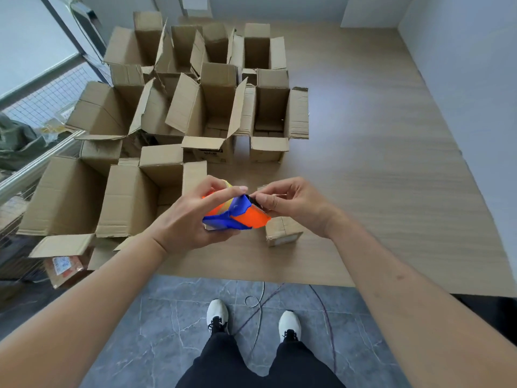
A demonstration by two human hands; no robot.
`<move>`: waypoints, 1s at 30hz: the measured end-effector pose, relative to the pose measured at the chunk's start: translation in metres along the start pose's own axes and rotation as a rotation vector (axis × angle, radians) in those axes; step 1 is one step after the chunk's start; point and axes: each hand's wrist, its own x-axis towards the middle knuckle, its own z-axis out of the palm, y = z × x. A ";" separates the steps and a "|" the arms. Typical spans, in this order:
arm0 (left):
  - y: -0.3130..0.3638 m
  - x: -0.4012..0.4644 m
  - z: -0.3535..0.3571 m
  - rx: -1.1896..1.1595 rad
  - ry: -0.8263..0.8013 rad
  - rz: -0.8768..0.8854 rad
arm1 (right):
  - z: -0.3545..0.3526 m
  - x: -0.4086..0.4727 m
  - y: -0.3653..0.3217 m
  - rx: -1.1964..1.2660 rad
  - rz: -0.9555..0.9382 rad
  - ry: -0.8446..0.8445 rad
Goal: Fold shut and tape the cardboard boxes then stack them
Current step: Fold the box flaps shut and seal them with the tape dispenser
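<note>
My left hand [187, 219] grips an orange and blue tape dispenser [237, 215] in front of me, above the wooden platform. My right hand [291, 204] pinches at the toothed blade end of the dispenser, apparently on the tape's end. Several open cardboard boxes [212, 107] stand on the platform ahead and to the left, flaps up. The nearest open box [131, 197] is just left of my left hand. A small closed box [282, 229] sits below my right hand.
The wooden platform [377, 163] stretches to the right toward a white wall. A metal rail and mesh shelf [42, 107] run along the left. My white shoes [218, 315] stand on grey tile floor, with a cable [258, 301] lying between them.
</note>
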 end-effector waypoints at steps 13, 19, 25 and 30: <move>0.026 0.000 -0.029 0.126 0.082 0.121 | 0.007 -0.014 -0.043 -0.093 -0.144 -0.063; 0.044 0.002 -0.041 0.146 0.051 0.124 | 0.010 -0.021 -0.059 -0.180 -0.090 -0.015; 0.055 0.002 -0.045 0.153 -0.024 0.112 | 0.010 -0.029 -0.065 -0.222 -0.011 -0.018; 0.057 0.004 -0.036 0.146 -0.092 0.063 | 0.006 -0.034 -0.042 -0.331 -0.096 0.132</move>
